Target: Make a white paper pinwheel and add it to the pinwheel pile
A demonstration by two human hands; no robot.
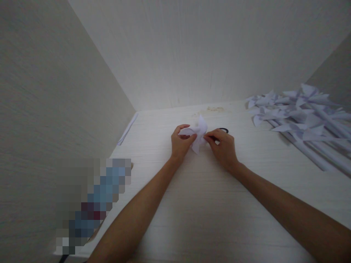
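While two hands (203,144) pinch one paper pinwheel (199,133)

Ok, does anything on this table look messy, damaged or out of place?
One thing: a brownish stain or scatter of crumbs marks the white table near the back wall, just beyond the folded paper both hands hold. The finished paper pinwheels lie heaped loosely at the right, not damaged.

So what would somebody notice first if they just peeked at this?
Probably the two hands in the middle of the white table: the left hand and right hand pinch a folded white paper pinwheel between them. Next, the pile of finished paper pinwheels at the right.
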